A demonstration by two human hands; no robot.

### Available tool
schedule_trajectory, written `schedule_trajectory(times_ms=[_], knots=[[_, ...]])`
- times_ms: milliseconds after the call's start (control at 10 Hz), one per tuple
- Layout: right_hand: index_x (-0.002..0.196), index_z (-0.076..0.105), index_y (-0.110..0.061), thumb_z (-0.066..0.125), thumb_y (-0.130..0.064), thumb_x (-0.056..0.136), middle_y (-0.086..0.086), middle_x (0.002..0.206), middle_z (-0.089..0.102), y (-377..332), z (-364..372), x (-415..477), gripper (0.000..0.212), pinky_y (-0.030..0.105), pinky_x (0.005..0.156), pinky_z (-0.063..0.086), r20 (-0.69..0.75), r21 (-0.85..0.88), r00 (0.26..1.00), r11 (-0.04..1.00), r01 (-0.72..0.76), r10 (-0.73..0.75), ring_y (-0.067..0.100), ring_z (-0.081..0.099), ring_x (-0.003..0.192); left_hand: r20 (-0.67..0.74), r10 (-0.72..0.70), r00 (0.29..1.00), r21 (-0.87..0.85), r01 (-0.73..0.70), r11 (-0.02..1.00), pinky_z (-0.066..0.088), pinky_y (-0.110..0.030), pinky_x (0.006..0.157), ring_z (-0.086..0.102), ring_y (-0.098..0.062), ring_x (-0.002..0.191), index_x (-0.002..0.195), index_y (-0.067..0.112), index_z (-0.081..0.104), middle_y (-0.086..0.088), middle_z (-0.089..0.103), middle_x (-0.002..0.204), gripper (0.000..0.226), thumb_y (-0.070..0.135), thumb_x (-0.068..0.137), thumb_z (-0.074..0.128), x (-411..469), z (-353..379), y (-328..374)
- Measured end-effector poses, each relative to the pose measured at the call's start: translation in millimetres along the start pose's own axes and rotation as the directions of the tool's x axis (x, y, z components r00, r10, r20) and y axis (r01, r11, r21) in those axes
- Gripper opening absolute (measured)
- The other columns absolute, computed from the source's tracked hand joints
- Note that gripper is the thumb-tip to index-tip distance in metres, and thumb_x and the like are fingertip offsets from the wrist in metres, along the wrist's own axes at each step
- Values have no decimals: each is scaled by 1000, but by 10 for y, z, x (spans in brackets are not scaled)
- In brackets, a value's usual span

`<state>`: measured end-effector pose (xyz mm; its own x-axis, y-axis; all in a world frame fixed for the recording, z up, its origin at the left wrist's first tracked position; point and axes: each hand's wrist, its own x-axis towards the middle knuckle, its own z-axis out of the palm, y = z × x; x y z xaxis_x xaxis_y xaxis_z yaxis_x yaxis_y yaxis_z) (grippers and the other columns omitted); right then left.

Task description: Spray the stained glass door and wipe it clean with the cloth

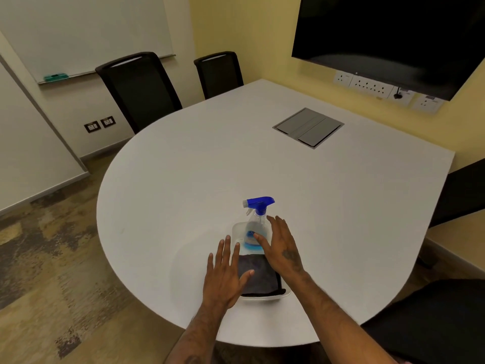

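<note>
A clear spray bottle (257,219) with a blue trigger head and blue liquid stands upright in the far end of a shallow white tray (237,228) on the white table. A folded dark cloth (258,278) lies in the tray's near half. My left hand (225,274) hovers flat over the tray's left edge and the cloth, fingers spread, holding nothing. My right hand (280,246) is open beside the bottle's right side, fingers close to its body but not wrapped around it. No glass door is in view.
The white rounded table (196,179) has a grey cable hatch (308,127) at the back right. Two black chairs (139,88) stand at its far side, another at the near right (430,321). A dark screen (388,35) and wall sockets are beyond.
</note>
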<state>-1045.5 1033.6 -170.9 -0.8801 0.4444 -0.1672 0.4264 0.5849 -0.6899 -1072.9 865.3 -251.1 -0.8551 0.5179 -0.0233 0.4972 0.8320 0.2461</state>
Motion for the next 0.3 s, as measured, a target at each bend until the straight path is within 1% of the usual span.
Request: schedule_trajectory(times_ms=[100, 200, 300], knots=[[156, 18, -27, 26, -74, 87, 1, 167, 13, -21, -16, -257, 84, 48, 124, 12, -15, -157, 999, 986, 47, -50, 23, 7, 155, -87, 19, 996, 53, -15, 998, 18, -49, 121, 12, -26, 151, 160, 23, -1, -10, 20, 166, 84, 75, 96, 15, -121, -128, -108], [157, 11, -28, -17, -92, 62, 2, 168, 4, -1, 0, -544, 118, 49, 123, 11, -24, -307, 997, 949, 69, -80, 25, 1, 155, -124, 69, 990, 75, -60, 995, -2, -46, 120, -9, -21, 155, 160, 23, -2, -5, -6, 169, 85, 76, 95, 16, -231, -255, -198], [158, 4, -29, -29, -91, 54, 4, 168, -5, 112, 65, -826, 125, 51, 123, 6, -7, -398, 995, 913, 84, -95, 27, -5, 155, -180, 112, 977, 78, -99, 992, -4, -44, 118, -8, -22, 155, 160, 22, 0, -5, -7, 168, 86, 75, 95, 17, -438, -257, -219]])
